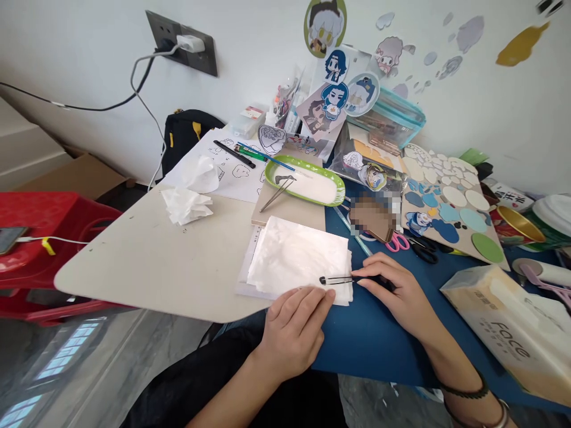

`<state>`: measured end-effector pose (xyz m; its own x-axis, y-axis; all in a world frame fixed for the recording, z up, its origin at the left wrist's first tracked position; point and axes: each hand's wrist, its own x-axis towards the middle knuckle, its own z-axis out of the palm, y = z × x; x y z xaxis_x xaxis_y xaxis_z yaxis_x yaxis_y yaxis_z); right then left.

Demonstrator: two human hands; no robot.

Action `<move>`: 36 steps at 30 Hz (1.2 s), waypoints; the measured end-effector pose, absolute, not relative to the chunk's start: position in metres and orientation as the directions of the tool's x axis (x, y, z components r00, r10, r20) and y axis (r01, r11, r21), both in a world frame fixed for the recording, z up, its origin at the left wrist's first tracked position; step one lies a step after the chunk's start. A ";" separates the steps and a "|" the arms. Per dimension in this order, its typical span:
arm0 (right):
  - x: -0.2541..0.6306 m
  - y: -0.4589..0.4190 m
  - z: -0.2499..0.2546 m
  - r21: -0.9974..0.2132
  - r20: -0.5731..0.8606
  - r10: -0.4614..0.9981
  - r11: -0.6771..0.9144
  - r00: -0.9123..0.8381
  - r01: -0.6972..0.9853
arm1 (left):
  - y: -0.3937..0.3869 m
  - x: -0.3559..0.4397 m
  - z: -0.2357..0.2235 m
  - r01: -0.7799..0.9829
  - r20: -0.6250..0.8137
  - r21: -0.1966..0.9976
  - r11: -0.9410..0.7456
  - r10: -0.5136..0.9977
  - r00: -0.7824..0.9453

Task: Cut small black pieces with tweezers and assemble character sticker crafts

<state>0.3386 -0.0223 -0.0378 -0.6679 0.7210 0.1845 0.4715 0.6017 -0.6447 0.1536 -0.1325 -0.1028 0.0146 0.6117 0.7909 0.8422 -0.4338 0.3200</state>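
A stack of white tissues (298, 252) lies on a pale board in front of me. My left hand (295, 330) rests along its near edge, fingers together and laid on the paper rather than wrapped around anything. From the right, my right hand (395, 291) pinches a pair of tweezers (339, 279) between thumb and fingers. Their tips point left over the tissue, at a small black piece (322, 280); whether they grip it I cannot tell. Behind the stack, a green-rimmed dish (312, 186) of white contents has a second pair of tweezers (277, 195) leaning on its rim.
Crumpled tissue (187, 205) sits left on the cream tabletop (147, 255). Pens lie on drawn paper (205, 151). Pink scissors (397, 242) and a board of coloured paper cutouts (446, 196) are at right. A tissue pack (504, 333) stands near my right forearm.
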 end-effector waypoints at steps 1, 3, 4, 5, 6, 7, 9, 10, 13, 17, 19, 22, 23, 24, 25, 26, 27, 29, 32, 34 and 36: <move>0.339 -0.022 -0.038 -0.648 0.184 0.731 0.593 -0.657 0.478 | -0.133 0.154 -0.103 0.843 0.791 0.320 -0.432 0.612 0.013; 0.339 -0.022 -0.038 -0.645 0.180 0.741 0.586 -0.647 0.491 | -0.133 0.154 -0.103 0.844 0.789 0.321 -0.429 0.614 0.012; 0.339 -0.022 -0.038 -0.638 0.178 0.740 0.589 -0.649 0.496 | -0.133 0.154 -0.103 0.845 0.788 0.321 -0.427 0.616 0.012; 0.338 -0.022 -0.038 -0.630 0.177 0.735 0.595 -0.654 0.499 | -0.133 0.154 -0.103 0.846 0.787 0.321 -0.425 0.617 0.011; 0.338 -0.022 -0.039 -0.624 0.175 0.730 0.601 -0.661 0.500 | -0.133 0.154 -0.103 0.846 0.787 0.321 -0.425 0.617 0.012; 0.338 -0.022 -0.039 -0.619 0.173 0.724 0.607 -0.667 0.498 | -0.133 0.154 -0.103 0.846 0.787 0.320 -0.426 0.617 0.013; 0.337 -0.022 -0.040 -0.610 0.172 0.713 0.619 -0.680 0.495 | -0.133 0.153 -0.103 0.846 0.786 0.318 -0.427 0.617 0.017; 0.337 -0.022 -0.040 -0.606 0.171 0.709 0.623 -0.684 0.494 | -0.133 0.153 -0.103 0.847 0.785 0.316 -0.427 0.619 0.019; 0.338 -0.022 -0.040 -0.600 0.171 0.709 0.626 -0.685 0.498 | -0.134 0.153 -0.102 0.851 0.779 0.315 -0.420 0.627 0.021; 0.340 -0.021 -0.039 -0.607 0.187 0.738 0.606 -0.649 0.514 | -0.134 0.153 -0.103 0.847 0.781 0.324 -0.423 0.624 0.013; 0.342 -0.021 -0.039 -0.615 0.196 0.750 0.596 -0.632 0.516 | -0.134 0.154 -0.103 0.845 0.785 0.324 -0.425 0.620 0.011; 0.342 -0.021 -0.039 -0.609 0.183 0.746 0.597 -0.640 0.522 | -0.134 0.153 -0.103 0.845 0.787 0.319 -0.429 0.617 0.017; 0.341 -0.021 -0.039 -0.602 0.180 0.741 0.604 -0.647 0.523 | -0.134 0.153 -0.103 0.846 0.786 0.316 -0.429 0.618 0.020; 0.341 -0.021 -0.039 -0.594 0.181 0.734 0.612 -0.654 0.522 | -0.134 0.153 -0.103 0.847 0.785 0.314 -0.428 0.619 0.022; 0.340 -0.022 -0.039 -0.587 0.186 0.728 0.621 -0.660 0.520 | -0.134 0.153 -0.103 0.849 0.784 0.312 -0.427 0.621 0.025; 0.340 -0.022 -0.039 -0.582 0.191 0.723 0.629 -0.664 0.516 | -0.134 0.153 -0.103 0.850 0.783 0.309 -0.426 0.621 0.026; 0.340 -0.022 -0.039 -0.578 0.195 0.719 0.634 -0.668 0.514 | -0.134 0.153 -0.103 0.851 0.783 0.308 -0.425 0.621 0.027; 0.340 -0.021 -0.039 -0.576 0.192 0.720 0.633 -0.668 0.517 | -0.133 0.153 -0.103 0.851 0.786 0.308 -0.426 0.618 0.024; 0.342 -0.021 -0.039 -0.595 0.192 0.744 0.607 -0.641 0.527 | -0.133 0.153 -0.104 0.845 0.791 0.311 -0.434 0.611 0.023; 0.343 -0.020 -0.039 -0.615 0.200 0.756 0.592 -0.623 0.521 | -0.133 0.153 -0.104 0.843 0.792 0.312 -0.438 0.610 0.024; 0.343 -0.021 -0.040 -0.626 0.204 0.752 0.592 -0.627 0.507 | -0.132 0.153 -0.103 0.841 0.792 0.313 -0.441 0.610 0.025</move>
